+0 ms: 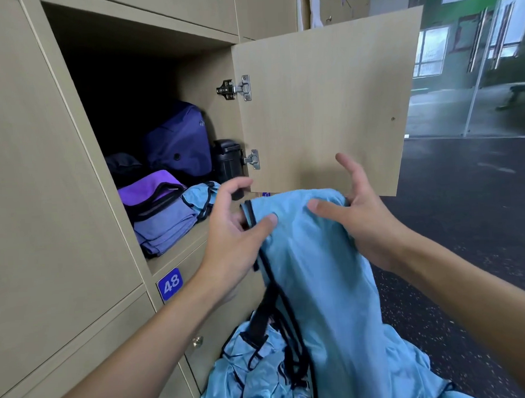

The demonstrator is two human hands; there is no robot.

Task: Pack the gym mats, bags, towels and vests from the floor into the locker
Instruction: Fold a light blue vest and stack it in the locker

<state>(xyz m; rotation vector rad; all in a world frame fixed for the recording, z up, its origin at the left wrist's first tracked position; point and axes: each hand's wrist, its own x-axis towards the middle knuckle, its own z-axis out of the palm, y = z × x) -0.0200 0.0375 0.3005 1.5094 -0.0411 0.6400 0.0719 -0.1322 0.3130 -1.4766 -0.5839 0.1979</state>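
Note:
A light blue vest (311, 256) with black trim hangs in front of the open locker (73, 86). My left hand (235, 229) pinches its left upper edge between thumb and fingers. My right hand (357, 213) holds its right upper edge, thumb on the front, fingers spread behind. More blue vests (261, 374) lie bunched below. Inside the locker sit a dark purple bag (179, 142), a purple pouch (148, 191) on folded lilac towels (164, 229), a folded blue vest (198, 195) and a black bottle (227, 161).
The locker door (326, 101) stands swung open to the right, just behind my right hand. Below is a shut door numbered 48 (169, 284) with a brass knob (197, 341). Dark speckled floor (450, 251) stretches to the right toward glass doors.

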